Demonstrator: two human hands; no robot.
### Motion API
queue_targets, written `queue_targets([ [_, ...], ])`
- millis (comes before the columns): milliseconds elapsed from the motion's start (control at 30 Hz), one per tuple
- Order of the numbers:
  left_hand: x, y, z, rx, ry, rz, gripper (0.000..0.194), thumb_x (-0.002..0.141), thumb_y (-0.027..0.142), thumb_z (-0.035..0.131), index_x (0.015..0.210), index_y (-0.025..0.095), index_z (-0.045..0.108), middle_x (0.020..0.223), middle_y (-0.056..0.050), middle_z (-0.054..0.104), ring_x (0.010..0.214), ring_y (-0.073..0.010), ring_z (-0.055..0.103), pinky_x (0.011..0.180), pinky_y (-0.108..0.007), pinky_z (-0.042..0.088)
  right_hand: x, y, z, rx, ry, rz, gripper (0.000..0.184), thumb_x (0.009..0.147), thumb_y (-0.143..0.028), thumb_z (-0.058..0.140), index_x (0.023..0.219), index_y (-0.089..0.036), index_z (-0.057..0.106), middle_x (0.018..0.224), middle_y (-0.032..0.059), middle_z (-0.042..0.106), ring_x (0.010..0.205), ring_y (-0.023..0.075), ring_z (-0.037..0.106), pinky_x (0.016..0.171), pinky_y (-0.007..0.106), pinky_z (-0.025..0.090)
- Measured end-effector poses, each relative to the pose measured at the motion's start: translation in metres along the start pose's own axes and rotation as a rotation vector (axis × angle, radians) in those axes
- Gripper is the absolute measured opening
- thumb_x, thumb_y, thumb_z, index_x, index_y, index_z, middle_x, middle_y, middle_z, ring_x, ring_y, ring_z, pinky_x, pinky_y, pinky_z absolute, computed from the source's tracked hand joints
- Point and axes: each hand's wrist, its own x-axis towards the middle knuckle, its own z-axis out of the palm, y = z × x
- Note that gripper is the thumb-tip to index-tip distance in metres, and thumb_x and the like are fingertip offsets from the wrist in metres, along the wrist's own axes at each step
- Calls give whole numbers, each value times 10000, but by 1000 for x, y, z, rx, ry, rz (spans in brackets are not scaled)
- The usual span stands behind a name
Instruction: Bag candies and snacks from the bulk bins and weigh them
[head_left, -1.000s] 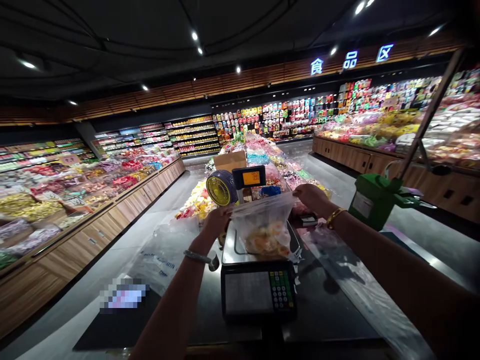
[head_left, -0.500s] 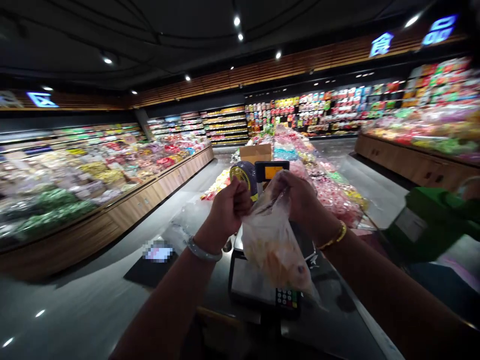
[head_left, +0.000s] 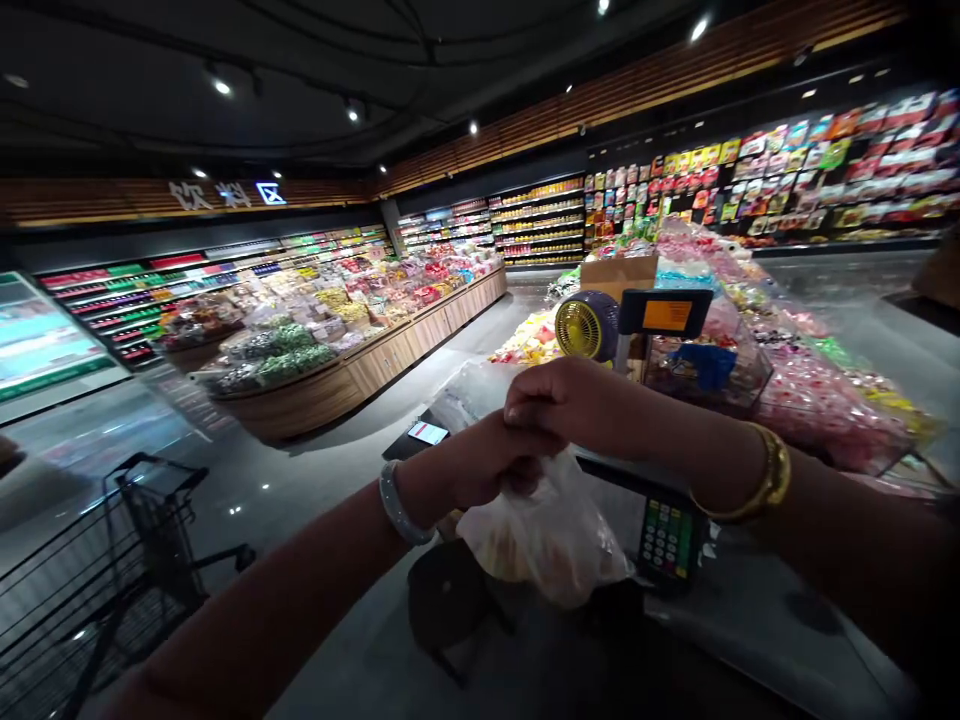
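Currently L hand (head_left: 495, 460) is curled tight round neck of plastic bag (head_left: 551, 550); R hand (head_left: 559, 400) sits atop it, fingers bent, can't tell its hold. Bag hangs at 6 o'clock from both, scale (head_left: 661, 540) approx. 4, fan (head_left: 581, 328) approx. 1, phone (head_left: 427, 431) 9.

Plastic bag (head_left: 551, 545) hangs beneath left grip (head_left: 487, 460), right grip (head_left: 562, 400).

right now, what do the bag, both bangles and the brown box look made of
Bag: probably thin plastic film, half see-through and creased. Right bangle: perhaps polished metal, since it shines yellow-gold. Left bangle: smooth, pale grey; stone, glass or metal, I can't tell. Brown box: likely matt cardboard, dull and tan.
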Motion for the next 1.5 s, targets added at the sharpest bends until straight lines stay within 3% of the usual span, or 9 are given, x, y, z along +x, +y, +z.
queue_targets([
  [200, -95, -21, -68, -120, 11, -28, 189, 769, 276, 733, 859, 162, 613, 578, 77, 433, 437, -38, 357, 440, -167, 312, -2, -14, 84, 148, 52, 70, 337, 896, -286, 617, 1224, -310, 693, 1151, 38, 721, 1051, 233, 667, 875, 360, 540],
  [467, -196, -92, -119, -342, 72, -41, 460, 704, 499, 803, 696, 187, 465, 520, 99, 375, 400, -36, 328, 417, -177, 303, 4, -54, 244, 22, 301, -93, 97, 843, -232, 658, 822, -254, 750, 894, 53, 718, 840, 219, 667, 752, 359, 552],
  [667, -266, -112, -167, -179, 90, -56, 350, 747, 436, 765, 824, 103, 688, 631, -55, 660, 630, -184, 663, 645, -299, 513, 14, -94, 297, -195, 260, -156, 103, 848, -199, 662, 822, -241, 753, 868, 52, 736, 902, 238, 648, 849, 415, 488],
  [867, -322, -122, -206, -335, 287, 24, 264, 647, 258, 851, 817, 105, 719, 691, -21, 654, 564, -70, 510, 561, -219, 380, 21, -156, 341, -304, 184, -254, 122, 894, -193, 637, 883, -250, 744, 907, 27, 742, 934, 220, 637, 976, 433, 399],
  [967, -344, -122, -212, -194, 384, 94, 257, 658, 232, 823, 852, 127, 691, 682, 12, 612, 558, -62, 470, 553, -222, 340, 22, -168, 366, -184, 183, -148, 87, 893, -268, 650, 956, -259, 710, 1000, 42, 722, 982, 243, 631, 956, 446, 423],
  [1133, -370, -109, -226, 157, 383, 102, 228, 655, 170, 747, 786, 170, 561, 761, 19, 583, 669, -105, 530, 637, -250, 410, 49, -148, 409, 455, -52, 112, 709, 679, -354, 829, 1314, -279, 523, 1311, 85, 605, 1175, 283, 581, 934, 418, 492],
  [1267, -389, -106, -251, 590, 352, 128, 159, 740, 191, 668, 822, 193, 532, 818, 8, 602, 757, -144, 570, 688, -271, 450, 82, -137, 446, 762, -313, 144, 395, 738, -307, 750, 1117, -237, 662, 1089, 59, 694, 1000, 236, 636, 863, 361, 498],
  [1400, -406, -132, -278, 1350, 702, 181, 153, 843, 139, 544, 972, 211, 581, 850, -20, 649, 776, -190, 601, 705, -319, 466, 103, -141, 487, 724, -256, 291, 128, 770, -316, 705, 846, -213, 710, 827, 30, 683, 806, 201, 601, 766, 341, 466],
  [1500, -414, -165, -296, 1488, 881, 164, 222, 897, 118, 481, 1080, 190, 584, 941, -76, 675, 860, -236, 632, 763, -371, 494, 114, -143, 516, 934, -370, 428, 225, 750, -413, 742, 829, -205, 705, 776, 20, 663, 757, 189, 583, 748, 333, 454],
])
